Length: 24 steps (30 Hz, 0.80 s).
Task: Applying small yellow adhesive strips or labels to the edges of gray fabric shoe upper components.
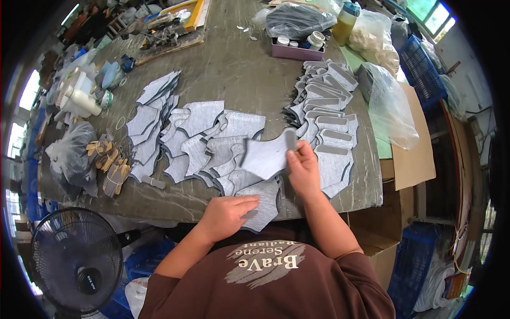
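Now right hand [304, 171] pinches one panel [265, 155]; left hand [225, 217], grip unclear, touches another [266, 204] overhanging the table edge [362, 205].

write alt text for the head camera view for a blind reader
A person's right hand holds up a grey shaped piece; the left hand touches another piece. Overlapping grey pieces lie on the table beyond; a black fan stands at lower left.

I have the left hand [227, 215] low, palm down, fingers [248, 202] pointing right; I hold the right hand [303, 169] higher, thumb [292, 158] set against curled fingers, its bare forearm [332, 226] slanting up and leftward.
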Each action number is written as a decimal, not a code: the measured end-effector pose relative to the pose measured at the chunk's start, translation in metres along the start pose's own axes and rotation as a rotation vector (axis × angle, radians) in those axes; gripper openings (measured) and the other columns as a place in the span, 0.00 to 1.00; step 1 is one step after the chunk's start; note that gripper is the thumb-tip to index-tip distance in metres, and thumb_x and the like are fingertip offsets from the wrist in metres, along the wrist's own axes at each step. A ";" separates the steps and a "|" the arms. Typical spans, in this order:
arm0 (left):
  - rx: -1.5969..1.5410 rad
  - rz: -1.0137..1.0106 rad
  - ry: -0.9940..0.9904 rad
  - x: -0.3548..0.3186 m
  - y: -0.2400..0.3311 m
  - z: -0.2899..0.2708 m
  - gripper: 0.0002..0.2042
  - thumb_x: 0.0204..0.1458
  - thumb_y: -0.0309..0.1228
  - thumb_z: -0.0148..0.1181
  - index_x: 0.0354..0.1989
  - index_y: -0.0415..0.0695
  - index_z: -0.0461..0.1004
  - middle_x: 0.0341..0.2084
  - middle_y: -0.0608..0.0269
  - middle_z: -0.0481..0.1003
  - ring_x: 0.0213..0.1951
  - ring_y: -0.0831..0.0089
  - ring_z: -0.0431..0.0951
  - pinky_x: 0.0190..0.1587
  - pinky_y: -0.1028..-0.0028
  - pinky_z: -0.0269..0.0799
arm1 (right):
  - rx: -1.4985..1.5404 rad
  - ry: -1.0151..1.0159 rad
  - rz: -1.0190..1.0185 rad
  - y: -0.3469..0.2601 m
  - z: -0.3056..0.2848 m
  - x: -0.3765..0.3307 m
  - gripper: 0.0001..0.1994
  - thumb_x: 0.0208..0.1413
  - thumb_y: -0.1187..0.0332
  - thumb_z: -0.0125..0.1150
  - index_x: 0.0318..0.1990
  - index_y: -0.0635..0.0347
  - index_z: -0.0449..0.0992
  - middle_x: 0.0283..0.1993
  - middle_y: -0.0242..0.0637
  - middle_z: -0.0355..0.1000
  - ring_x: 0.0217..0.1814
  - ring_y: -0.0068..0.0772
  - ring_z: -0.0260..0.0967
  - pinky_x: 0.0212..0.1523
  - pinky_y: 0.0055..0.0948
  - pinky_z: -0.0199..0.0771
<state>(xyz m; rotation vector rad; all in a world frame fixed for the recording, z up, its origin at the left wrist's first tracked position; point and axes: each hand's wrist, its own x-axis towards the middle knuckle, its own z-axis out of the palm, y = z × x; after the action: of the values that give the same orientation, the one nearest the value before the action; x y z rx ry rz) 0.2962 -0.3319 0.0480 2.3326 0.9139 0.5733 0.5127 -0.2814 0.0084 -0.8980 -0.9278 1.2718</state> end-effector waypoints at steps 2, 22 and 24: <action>-0.007 -0.036 0.080 -0.005 -0.001 0.005 0.18 0.35 0.22 0.64 0.40 0.42 0.76 0.43 0.62 0.77 0.40 0.65 0.79 0.38 0.72 0.76 | -0.106 0.000 0.027 -0.038 -0.011 -0.003 0.05 0.60 0.77 0.48 0.41 0.58 0.68 0.28 0.20 0.63 0.30 0.09 0.55 0.30 0.13 0.56; 0.013 -0.011 0.299 0.030 0.018 0.005 0.48 0.47 0.66 0.45 0.64 0.34 0.52 0.30 0.53 0.67 0.27 0.57 0.70 0.28 0.65 0.68 | -0.587 -0.288 0.022 -0.059 0.034 -0.042 0.03 0.46 0.77 0.62 0.31 0.65 0.78 0.28 0.44 0.74 0.30 0.41 0.73 0.32 0.31 0.71; 0.061 -0.032 0.277 0.029 0.018 0.005 0.47 0.47 0.65 0.46 0.64 0.35 0.52 0.28 0.56 0.66 0.26 0.60 0.70 0.27 0.67 0.68 | -0.609 -0.314 0.043 -0.060 0.036 -0.042 0.03 0.46 0.77 0.62 0.31 0.65 0.78 0.28 0.43 0.74 0.30 0.40 0.73 0.32 0.31 0.71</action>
<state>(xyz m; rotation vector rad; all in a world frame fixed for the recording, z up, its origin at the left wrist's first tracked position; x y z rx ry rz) 0.3272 -0.3240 0.0608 2.3244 1.1041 0.8827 0.4982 -0.3268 0.0747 -1.2070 -1.6037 1.2018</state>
